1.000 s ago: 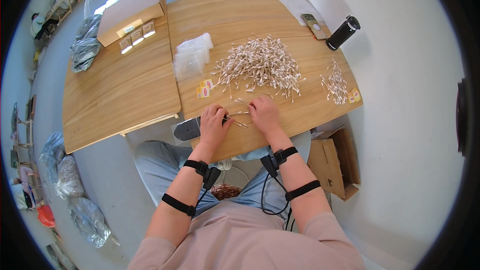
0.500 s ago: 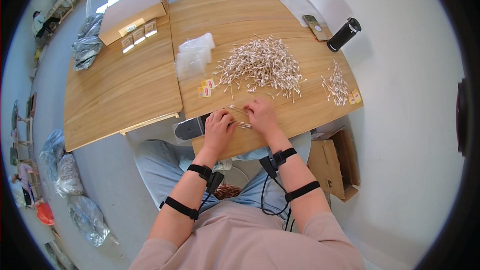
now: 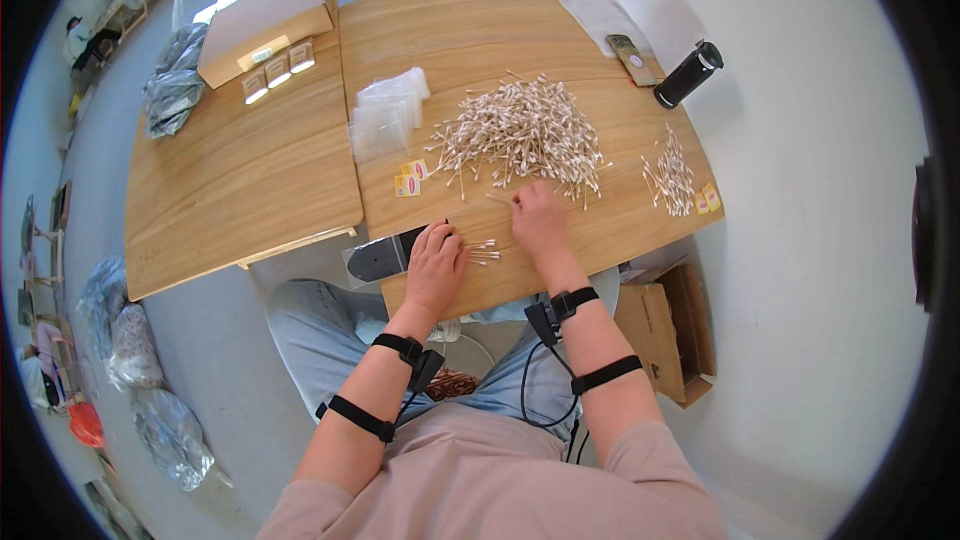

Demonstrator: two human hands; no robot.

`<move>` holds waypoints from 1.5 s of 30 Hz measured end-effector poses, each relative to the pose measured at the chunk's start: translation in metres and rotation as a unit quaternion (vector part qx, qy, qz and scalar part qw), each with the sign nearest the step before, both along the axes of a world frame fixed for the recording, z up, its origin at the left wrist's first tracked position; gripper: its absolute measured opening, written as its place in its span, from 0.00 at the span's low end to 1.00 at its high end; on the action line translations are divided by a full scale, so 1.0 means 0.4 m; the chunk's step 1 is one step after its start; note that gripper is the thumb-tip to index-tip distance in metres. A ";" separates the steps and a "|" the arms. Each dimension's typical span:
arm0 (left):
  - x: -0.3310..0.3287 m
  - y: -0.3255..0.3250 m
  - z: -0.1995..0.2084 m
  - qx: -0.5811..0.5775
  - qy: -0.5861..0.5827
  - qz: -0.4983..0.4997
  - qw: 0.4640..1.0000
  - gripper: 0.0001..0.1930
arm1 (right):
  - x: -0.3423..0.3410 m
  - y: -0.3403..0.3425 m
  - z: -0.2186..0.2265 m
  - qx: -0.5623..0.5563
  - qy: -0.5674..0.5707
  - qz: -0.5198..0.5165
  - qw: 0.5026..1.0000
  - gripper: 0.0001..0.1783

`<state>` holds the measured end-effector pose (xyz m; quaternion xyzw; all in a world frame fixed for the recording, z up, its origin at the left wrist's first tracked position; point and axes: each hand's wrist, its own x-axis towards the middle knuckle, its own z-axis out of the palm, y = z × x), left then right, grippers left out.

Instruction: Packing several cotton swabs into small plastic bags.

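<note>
Several cotton swabs (image 3: 484, 252) stick out to the right from under the curled fingers of my left hand (image 3: 437, 266), near the table's front edge. My left fingers are closed over their other ends, which are hidden. My right hand (image 3: 541, 224) is just in front of the large heap of cotton swabs (image 3: 522, 130). Its fingers are pinched together, and a thin, blurred swab (image 3: 497, 198) seems to stick out to the left of them. A dark flat piece in a clear bag (image 3: 380, 258) lies beside my left hand.
Clear plastic bags (image 3: 388, 112) and small yellow-and-white labels (image 3: 408, 184) lie left of the heap. Right of it are a smaller swab pile (image 3: 672, 175), more labels (image 3: 708, 198), a phone (image 3: 630, 59) and a black bottle (image 3: 688, 73). A cardboard box (image 3: 268, 25) stands far left.
My right hand has moved away from my left hand, toward the heap and slightly right. My left hand has stayed nearly in place, and the swabs beside it now show fanned out.
</note>
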<state>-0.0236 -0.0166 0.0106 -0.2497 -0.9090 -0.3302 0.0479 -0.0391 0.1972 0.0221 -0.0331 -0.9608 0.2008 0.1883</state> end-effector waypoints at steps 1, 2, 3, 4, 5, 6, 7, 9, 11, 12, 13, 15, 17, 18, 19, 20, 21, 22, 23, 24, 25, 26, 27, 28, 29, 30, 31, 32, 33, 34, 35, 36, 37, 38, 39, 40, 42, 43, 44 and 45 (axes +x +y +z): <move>0.001 -0.001 0.000 0.003 0.013 0.003 1.000 0.16 | 0.009 -0.020 0.005 -0.012 -0.009 0.029 0.999 0.06; 0.001 -0.005 0.002 0.006 0.025 0.007 1.000 0.16 | 0.019 -0.043 0.010 -0.013 -0.010 0.032 0.999 0.06; 0.001 -0.006 0.003 0.005 0.025 0.010 1.000 0.16 | 0.030 -0.067 0.015 -0.055 -0.056 0.074 0.994 0.07; 0.002 0.002 0.011 0.007 0.052 0.020 0.998 0.15 | 0.035 -0.083 0.016 -0.095 -0.101 0.113 0.984 0.07; 0.002 0.009 0.018 0.009 0.078 0.030 0.996 0.15 | 0.025 -0.096 0.017 -0.095 -0.101 0.113 0.984 0.07; -0.001 0.014 0.026 0.009 0.078 0.030 0.996 0.15 | 0.007 -0.106 0.018 -0.117 -0.075 0.076 0.987 0.08; -0.002 0.017 0.030 0.000 0.082 0.021 0.996 0.14 | -0.008 -0.118 0.017 -0.139 -0.050 0.038 0.988 0.10; -0.001 0.015 0.032 -0.011 0.086 0.010 0.996 0.13 | -0.052 -0.142 0.028 -0.136 -0.054 0.024 0.989 0.10; -0.002 0.014 0.024 0.010 0.067 0.006 0.998 0.12 | -0.084 -0.146 0.021 -0.130 -0.055 0.008 0.990 0.10; -0.001 0.015 0.020 0.010 0.069 0.005 0.998 0.12 | -0.095 -0.149 0.018 -0.095 -0.067 0.000 0.993 0.10; 0.000 0.013 0.016 0.021 0.066 0.004 0.998 0.11 | -0.104 -0.154 0.010 -0.060 -0.080 -0.005 0.995 0.10; -0.004 0.006 0.007 0.033 0.062 0.005 0.998 0.10 | -0.095 -0.138 -0.001 -0.068 -0.092 -0.007 0.993 0.09; -0.003 0.004 0.005 0.040 0.058 -0.003 0.998 0.09 | -0.071 -0.107 -0.013 -0.074 -0.108 -0.004 0.991 0.08; -0.002 0.003 0.005 0.042 0.057 0.001 0.997 0.09 | -0.055 -0.089 -0.017 -0.063 -0.109 -0.004 0.992 0.08; -0.003 0.001 0.008 0.049 0.043 0.003 0.998 0.10 | -0.038 -0.072 -0.018 -0.052 -0.110 -0.007 0.993 0.08; -0.005 -0.002 0.010 0.054 0.028 0.006 0.998 0.11 | -0.018 -0.066 -0.014 -0.049 -0.112 -0.006 0.993 0.08; -0.003 -0.001 0.013 0.056 0.027 0.007 0.998 0.11 | 0.004 -0.060 -0.009 -0.040 -0.126 0.036 0.991 0.08; -0.002 -0.001 0.014 0.050 0.040 0.017 0.998 0.13 | 0.012 -0.062 0.006 -0.032 -0.140 0.079 0.987 0.09; -0.003 -0.001 0.015 0.043 0.054 0.027 0.997 0.15 | 0.009 -0.068 0.020 -0.031 -0.140 0.081 0.986 0.09; -0.005 -0.002 0.016 0.042 0.054 0.029 0.997 0.15 | 0.003 -0.079 0.032 -0.091 -0.166 0.070 0.979 0.10; -0.007 0.005 0.017 0.018 0.074 0.019 0.997 0.17 | 0.000 -0.082 0.040 -0.150 -0.189 0.055 0.969 0.12; -0.009 0.010 0.018 -0.006 0.094 0.010 0.995 0.18 | -0.019 -0.086 0.037 -0.149 -0.187 0.053 0.970 0.12; -0.008 0.016 0.020 -0.006 0.097 0.009 0.995 0.18 | -0.050 -0.093 0.037 -0.138 -0.136 0.014 0.981 0.13; -0.007 0.022 0.017 -0.013 0.093 0.008 0.996 0.18 | -0.078 -0.098 0.034 -0.126 -0.084 -0.026 0.988 0.14; -0.008 0.019 0.012 -0.022 0.090 0.010 0.996 0.17 | -0.103 -0.115 0.040 -0.128 -0.081 -0.024 0.988 0.14; -0.007 0.016 0.007 -0.025 0.093 0.012 0.995 0.17 | -0.125 -0.132 0.047 -0.089 -0.072 -0.022 0.993 0.14; -0.006 0.017 0.006 -0.014 0.084 0.011 0.996 0.16 | -0.138 -0.139 0.045 -0.048 -0.062 -0.021 0.997 0.14; -0.006 0.017 0.005 -0.002 0.075 0.011 0.997 0.15 | -0.144 -0.145 0.043 -0.048 -0.060 -0.020 0.997 0.14; -0.007 0.017 0.002 -0.002 0.076 0.011 0.997 0.15 | -0.150 -0.150 0.041 -0.019 -0.074 -0.025 0.997 0.14; -0.005 0.018 0.004 0.011 0.064 0.010 0.998 0.13 | -0.153 -0.151 0.030 0.011 -0.089 -0.027 0.996 0.13; -0.005 0.020 0.005 0.025 0.052 0.008 0.998 0.11 | -0.150 -0.146 0.020 0.013 -0.089 -0.025 0.996 0.13; -0.007 0.021 0.005 0.028 0.051 0.010 0.998 0.11 | -0.140 -0.134 0.011 -0.007 -0.103 -0.039 0.994 0.12; -0.007 0.016 0.003 0.022 0.054 0.010 0.998 0.12 | -0.127 -0.128 0.003 -0.027 -0.119 -0.050 0.991 0.11; -0.007 0.013 0.002 0.017 0.056 0.010 0.998 0.13 | -0.110 -0.120 -0.004 -0.024 -0.121 -0.047 0.991 0.11; -0.006 0.011 0.000 0.019 0.054 0.012 0.998 0.13 | -0.088 -0.110 -0.011 -0.026 -0.117 -0.019 0.993 0.10; -0.005 0.009 0.002 0.025 0.053 0.021 0.998 0.14 | -0.067 -0.101 -0.014 -0.029 -0.112 0.008 0.993 0.10; -0.006 0.001 0.006 0.029 0.051 0.036 0.998 0.15 | -0.022 -0.093 -0.002 -0.040 -0.127 0.073 0.988 0.09; -0.005 0.004 0.008 0.020 0.065 0.032 0.997 0.16 | -0.009 -0.089 0.010 -0.051 -0.141 0.131 0.980 0.09; -0.004 0.006 0.010 0.011 0.080 0.030 0.996 0.17 | -0.010 -0.091 0.020 -0.049 -0.142 0.131 0.980 0.09; -0.005 0.007 0.012 0.011 0.079 0.031 0.996 0.17 | -0.013 -0.099 0.028 -0.094 -0.153 0.090 0.980 0.09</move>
